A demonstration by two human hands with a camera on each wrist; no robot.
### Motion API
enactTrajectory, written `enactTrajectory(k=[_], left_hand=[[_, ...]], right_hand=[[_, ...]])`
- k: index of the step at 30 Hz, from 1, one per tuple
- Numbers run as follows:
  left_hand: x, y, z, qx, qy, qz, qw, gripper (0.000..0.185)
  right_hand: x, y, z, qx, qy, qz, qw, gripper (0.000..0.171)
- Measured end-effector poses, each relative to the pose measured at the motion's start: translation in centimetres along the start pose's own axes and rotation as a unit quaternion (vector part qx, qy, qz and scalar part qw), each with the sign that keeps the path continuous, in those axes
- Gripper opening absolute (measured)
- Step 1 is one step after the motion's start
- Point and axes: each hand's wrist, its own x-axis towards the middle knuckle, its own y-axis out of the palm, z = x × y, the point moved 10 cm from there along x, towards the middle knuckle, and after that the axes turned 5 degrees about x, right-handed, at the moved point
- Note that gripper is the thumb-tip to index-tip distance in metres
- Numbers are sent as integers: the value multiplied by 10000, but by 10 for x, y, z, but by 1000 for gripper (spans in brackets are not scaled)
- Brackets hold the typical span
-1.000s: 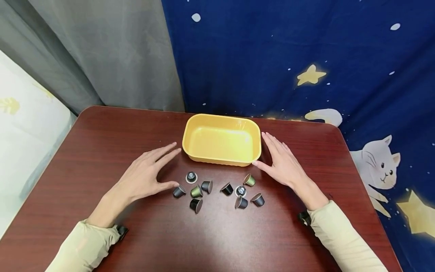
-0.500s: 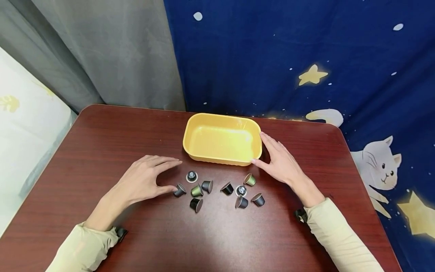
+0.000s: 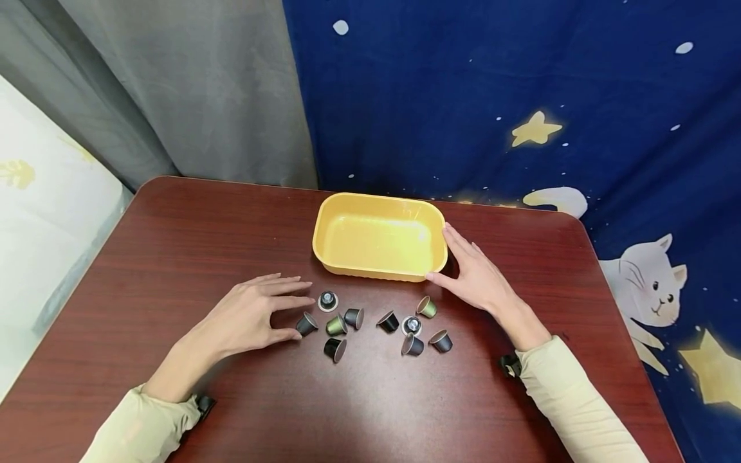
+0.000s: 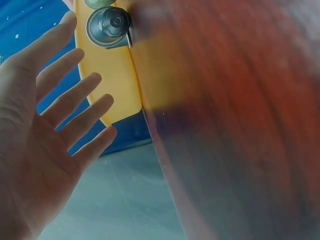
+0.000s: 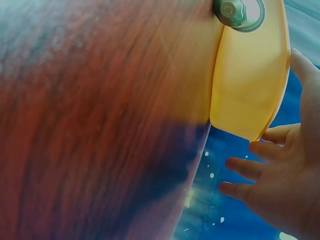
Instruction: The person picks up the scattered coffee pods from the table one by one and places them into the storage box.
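Observation:
Several coffee capsules lie on the table in two loose groups in front of a yellow plastic tub (image 3: 379, 272). My left hand (image 3: 246, 318) is spread beside the left group, its thumb tip at or very near a dark grey capsule (image 3: 307, 324). Its index finger points toward an upturned silver-rimmed capsule (image 3: 327, 301); the left wrist view shows straight, parted fingers holding nothing. At the tub's right end, my right hand (image 3: 480, 276) rests fingertips on the side and the thumb at the front corner. In the right wrist view, its fingers are extended along the tub's end.
Near the left hand are a green capsule (image 3: 336, 325) and a black capsule (image 3: 334, 350). The right group includes another green capsule (image 3: 426, 307) and a black one (image 3: 388, 321). A brown wooden table (image 3: 324, 411) ends at a blue curtain (image 3: 417, 96) behind the tub.
My left hand has come down nearer the front of the table, its fingers now beside the left capsules. The right hand has shifted slightly left against the tub. The capsules appear unmoved.

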Motion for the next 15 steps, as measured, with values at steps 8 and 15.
enactTrajectory(k=[8,15], left_hand=[[-2,2,-2,-34,-32,54,10000,47],[-1,6,-6,89,60,123,9999,42]], right_hand=[[3,3,-2,95,26,100,9999,102],[3,4,-5,320,147,152,9993,101]])
